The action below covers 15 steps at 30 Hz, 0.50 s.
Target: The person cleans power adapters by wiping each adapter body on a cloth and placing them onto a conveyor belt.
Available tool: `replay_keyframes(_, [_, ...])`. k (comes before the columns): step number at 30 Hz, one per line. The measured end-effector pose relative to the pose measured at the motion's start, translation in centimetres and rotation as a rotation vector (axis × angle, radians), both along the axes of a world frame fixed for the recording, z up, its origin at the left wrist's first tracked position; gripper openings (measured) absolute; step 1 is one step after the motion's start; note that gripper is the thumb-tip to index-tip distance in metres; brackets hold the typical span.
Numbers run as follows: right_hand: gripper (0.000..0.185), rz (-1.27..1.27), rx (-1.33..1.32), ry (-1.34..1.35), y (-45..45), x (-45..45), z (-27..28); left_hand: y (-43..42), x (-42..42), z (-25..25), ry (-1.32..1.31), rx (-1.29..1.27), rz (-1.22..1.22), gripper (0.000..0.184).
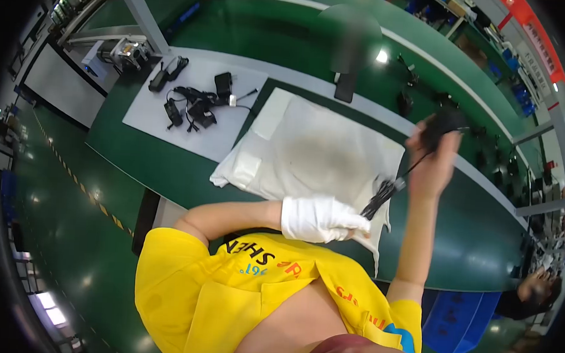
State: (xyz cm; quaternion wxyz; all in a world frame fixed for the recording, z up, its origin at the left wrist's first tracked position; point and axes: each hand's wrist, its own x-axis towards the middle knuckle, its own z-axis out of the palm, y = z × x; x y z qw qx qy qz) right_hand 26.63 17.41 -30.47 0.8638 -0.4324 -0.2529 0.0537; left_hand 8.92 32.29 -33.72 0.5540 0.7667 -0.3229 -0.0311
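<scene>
Black adapter (pixel 442 128), right hand (pixel 435 160); cable (pixel 381 199), left hand (pixel 322 221)

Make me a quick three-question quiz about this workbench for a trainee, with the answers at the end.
1. True or false: the right hand, which holds a blurred black device, wears a glove.
2. What lies on the pale board?
A) Scissors
B) Black adapters with cables
C) A blue bin
3. Fill in the blank: the bundled black cable is held in the fingers of the ____ hand.

Key: 1. False; 2. B; 3. left.
</scene>
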Motion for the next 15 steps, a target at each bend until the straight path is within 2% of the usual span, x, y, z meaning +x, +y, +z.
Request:
replay_keyframes(1, [0.048, -0.051, 0.115, -0.037, -0.3, -0.6, 3.9, -0.4, 0.1, 0.9, 0.014, -0.016, -0.005, 0.033])
replay_keyframes(2, [0.051, -0.194, 0.081, -0.093, -0.9, -1.6, 7.5, -0.7, 0.3, 2.3, -0.215, 0.024, 0.017, 0.03])
replay_keyframes(3, [0.052, -0.096, 0.18, -0.165, -3.2, -1.0, 9.8, -1.1, 0.4, 3.6, -0.447, 0.064, 0.047, 0.027])
replay_keyframes(4, [0.049, -0.02, 0.236, -0.241, -5.1, -1.1, 11.7, -1.8, 0.3, 4.6, -0.437, 0.047, 0.059, 0.027])
replay_keyframes(6, [0.045, 0.129, 0.329, -0.433, -8.9, -4.0, 14.3, -3.1, 0.1, 6.1, -0.523, -0.01, -0.083, 0.017])
replay_keyframes(7, [0.043, 0.2, 0.359, -0.551, -10.4, -6.1, 15.1, -3.5, 0.0, 6.3, -0.513, -0.027, -0.069, 0.017])
replay_keyframes(9, [0.039, 0.22, 0.355, -0.753, -11.8, -9.4, 15.3, -4.0, -0.1, 6.5, -0.72, -0.103, -0.254, 0.011])
replay_keyframes(10, [0.037, 0.173, 0.328, -0.825, -11.8, -10.1, 15.2, -4.4, 0.1, 6.2, -0.669, -0.067, -0.312, 0.013])
replay_keyframes(11, [0.035, 0.087, 0.283, -0.882, -11.2, -9.8, 14.5, -4.8, 0.3, 5.1, -0.62, -0.073, -0.317, 0.015])
replay_keyframes(13, [0.031, -0.006, 0.198, -0.9, -10.7, -9.1, 12.9, -4.8, 0.8, 5.1, -0.643, -0.018, -0.141, 0.016])
replay_keyframes(15, [0.028, 0.09, 0.241, -0.907, -11.8, -10.4, 12.9, -4.4, 0.8, 5.2, -0.659, -0.126, -0.166, 0.015])
